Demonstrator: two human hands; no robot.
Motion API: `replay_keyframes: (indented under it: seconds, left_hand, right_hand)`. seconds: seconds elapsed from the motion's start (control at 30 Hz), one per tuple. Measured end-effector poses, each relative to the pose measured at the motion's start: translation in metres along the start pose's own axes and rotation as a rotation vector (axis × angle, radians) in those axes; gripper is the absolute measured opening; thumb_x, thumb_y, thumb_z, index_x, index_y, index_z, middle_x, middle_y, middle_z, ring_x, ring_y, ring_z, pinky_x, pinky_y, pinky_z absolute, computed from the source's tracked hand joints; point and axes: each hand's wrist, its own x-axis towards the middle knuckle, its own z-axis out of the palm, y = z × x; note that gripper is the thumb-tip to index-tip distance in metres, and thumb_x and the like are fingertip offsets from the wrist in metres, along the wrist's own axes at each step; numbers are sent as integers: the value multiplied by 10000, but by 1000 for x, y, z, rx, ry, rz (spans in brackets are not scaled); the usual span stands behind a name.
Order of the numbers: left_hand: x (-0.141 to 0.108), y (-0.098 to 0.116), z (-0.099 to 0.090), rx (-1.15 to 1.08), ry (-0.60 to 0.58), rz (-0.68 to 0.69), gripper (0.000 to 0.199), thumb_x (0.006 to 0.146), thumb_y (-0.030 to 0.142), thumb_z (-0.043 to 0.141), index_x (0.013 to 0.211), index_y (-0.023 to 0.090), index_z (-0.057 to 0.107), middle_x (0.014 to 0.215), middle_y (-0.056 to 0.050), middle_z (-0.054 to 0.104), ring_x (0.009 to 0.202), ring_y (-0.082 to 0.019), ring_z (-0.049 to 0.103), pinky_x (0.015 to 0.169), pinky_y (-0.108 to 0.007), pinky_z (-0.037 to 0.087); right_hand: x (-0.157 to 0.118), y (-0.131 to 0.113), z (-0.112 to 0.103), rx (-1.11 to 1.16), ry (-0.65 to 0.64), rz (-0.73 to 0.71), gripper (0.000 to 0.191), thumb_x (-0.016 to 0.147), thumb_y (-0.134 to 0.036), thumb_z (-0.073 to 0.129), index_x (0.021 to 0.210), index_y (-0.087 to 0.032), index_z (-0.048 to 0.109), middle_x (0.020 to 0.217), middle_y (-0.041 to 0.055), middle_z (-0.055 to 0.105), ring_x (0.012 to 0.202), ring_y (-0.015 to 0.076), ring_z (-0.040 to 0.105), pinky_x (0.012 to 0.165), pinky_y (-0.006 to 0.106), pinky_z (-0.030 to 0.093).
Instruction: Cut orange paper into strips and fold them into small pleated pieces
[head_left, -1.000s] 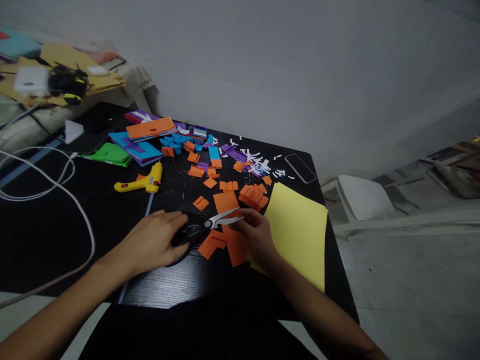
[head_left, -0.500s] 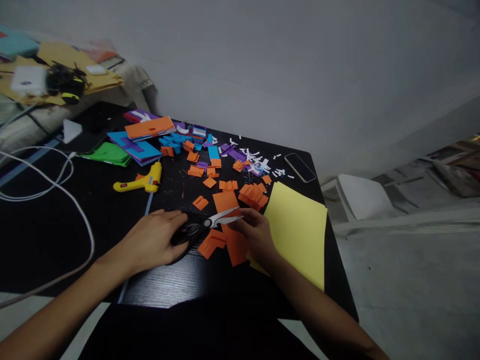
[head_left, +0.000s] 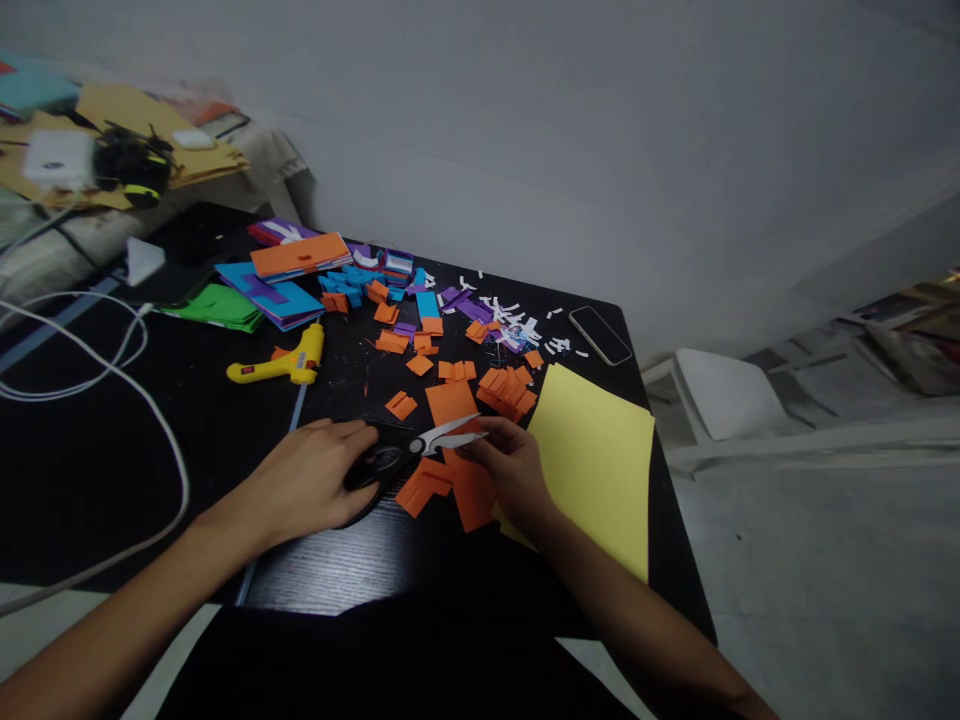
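Observation:
My left hand (head_left: 319, 478) is closed around the black handles of a pair of scissors (head_left: 417, 446). Their metal blades are slightly apart and point right, over an orange paper strip (head_left: 474, 497) lying on the table. At the blade tips, my right hand (head_left: 516, 468) has its thumb and fingers pinched together; what they hold, if anything, is hidden. Folded orange paper pieces (head_left: 424, 486) lie just below the blades. Yellow paper sheets (head_left: 596, 460) lie partly under my right hand and forearm.
A yellow glue gun (head_left: 289, 362) lies left of several small orange, blue and purple paper pieces. Folded coloured papers (head_left: 300, 256) are stacked behind it. White paper scraps (head_left: 517, 325) and a phone (head_left: 601, 335) lie at the back right. A white cable (head_left: 161, 425) loops across the left side.

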Motion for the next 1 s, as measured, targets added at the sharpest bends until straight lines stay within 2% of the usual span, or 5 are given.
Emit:
replay_keyframes:
  seconds: [0.33,0.6,0.83,1.0]
  left_hand:
    - [0,-1,2,-2,9,1,130,883,293,514,833,201,591,851,-78,702,771,-271,695,720,-374,494]
    - [1,-6,10,-48,66,22,126,867,282,528,820,199,609,814,-77,694,737,-258,677,702,-364,492]
    - [1,-6,9,-7,29,20,154,880,280,497,840,190,615,835,-93,710,762,-271,694,708,-375,505]
    - [0,-7,11,-64,54,1,135,854,269,529,824,191,636,814,-96,702,748,-277,692,693,-368,506]
  right_hand:
    - [-2,-4,3,15,-19,-13,264,643,-296,919,853,-207,787,783,17,798,739,196,759,779,361,641]
    - [-1,-4,1,4,-33,-6,280,650,-330,924,859,-209,782,809,27,800,771,211,767,808,384,641]
    - [-1,-4,1,-1,-27,-13,293,637,-359,934,830,-211,770,797,20,795,763,214,763,804,392,642]
    - [-1,-4,2,-12,-16,-11,298,639,-372,931,825,-209,764,798,25,793,758,215,759,804,397,639]
